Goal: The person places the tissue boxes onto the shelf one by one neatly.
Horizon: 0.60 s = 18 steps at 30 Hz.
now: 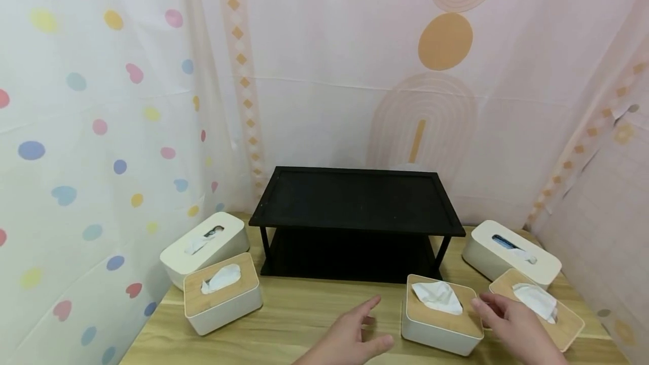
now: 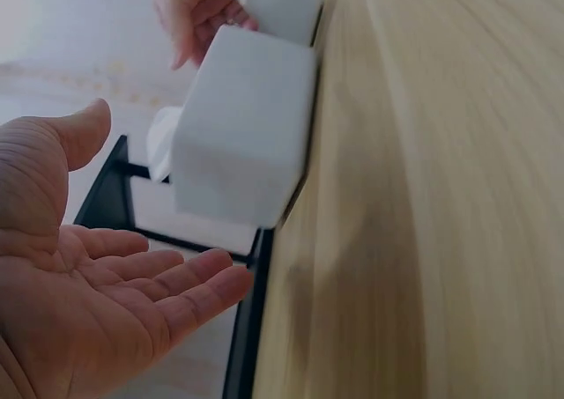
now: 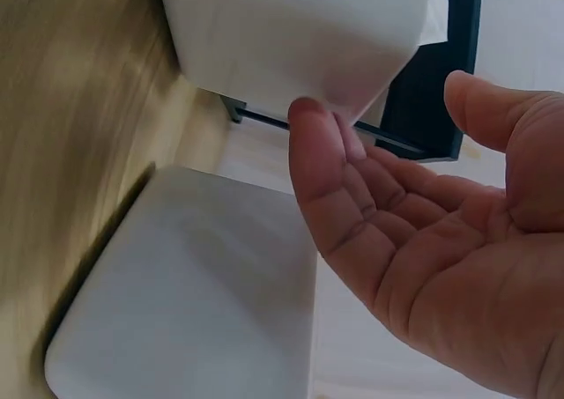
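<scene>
The front box (image 1: 441, 320), white with a wooden lid, sits on the desk (image 1: 294, 314) toward its near side, right of centre, with a white tissue (image 1: 438, 296) standing up out of its slot. The left hand (image 1: 355, 334) is off the box's left side, well clear of it, fingers loosely spread and thumb held apart (the left wrist view shows the palm turned up and nothing in it). The right hand (image 1: 512, 320) is at the box's right side, fingers slightly bent and the thumb standing away from them. Its fingertips come right up to the wall, though I cannot tell whether they touch.

Just beyond the right hand, by the desk's right edge, is the right box (image 1: 565, 328), also wood-lidded, with its own tissue poking out. Behind it, toward the back right corner, lies the right white box (image 1: 499, 263), longer and with a white top. Along the left edge are the left white box (image 1: 213, 244) and, in front of it, the left box (image 1: 223, 306) with a wooden lid (they overlap in the head view, so contact is unclear). A black two-tier stand (image 1: 357, 199) takes the middle of the desk's back edge, before a patterned curtain (image 1: 314, 38).
</scene>
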### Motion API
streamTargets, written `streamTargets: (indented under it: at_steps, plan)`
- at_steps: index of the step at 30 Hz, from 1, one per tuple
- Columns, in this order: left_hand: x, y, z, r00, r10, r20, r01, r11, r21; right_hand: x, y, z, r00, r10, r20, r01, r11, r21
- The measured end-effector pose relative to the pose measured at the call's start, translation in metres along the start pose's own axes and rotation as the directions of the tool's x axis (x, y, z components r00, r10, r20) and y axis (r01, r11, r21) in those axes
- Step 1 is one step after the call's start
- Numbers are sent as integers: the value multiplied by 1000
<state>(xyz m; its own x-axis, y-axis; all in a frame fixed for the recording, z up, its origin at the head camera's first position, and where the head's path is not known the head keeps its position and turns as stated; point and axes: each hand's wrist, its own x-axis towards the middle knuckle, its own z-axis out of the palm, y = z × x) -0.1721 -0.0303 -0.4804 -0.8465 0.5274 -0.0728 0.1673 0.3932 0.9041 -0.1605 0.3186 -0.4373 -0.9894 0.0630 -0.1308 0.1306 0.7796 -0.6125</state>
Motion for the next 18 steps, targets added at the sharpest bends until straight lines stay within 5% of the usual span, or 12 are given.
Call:
streamTargets:
  at_steps: [11,18]
  plan:
    - [17,5,23,1000,-4,11,3,1000,14,5,4,5,995,15,97,-33,983,181]
    - [20,4,25,998,-19,53,21,999,-29,17,20,10,953,-121,277,6,923,385]
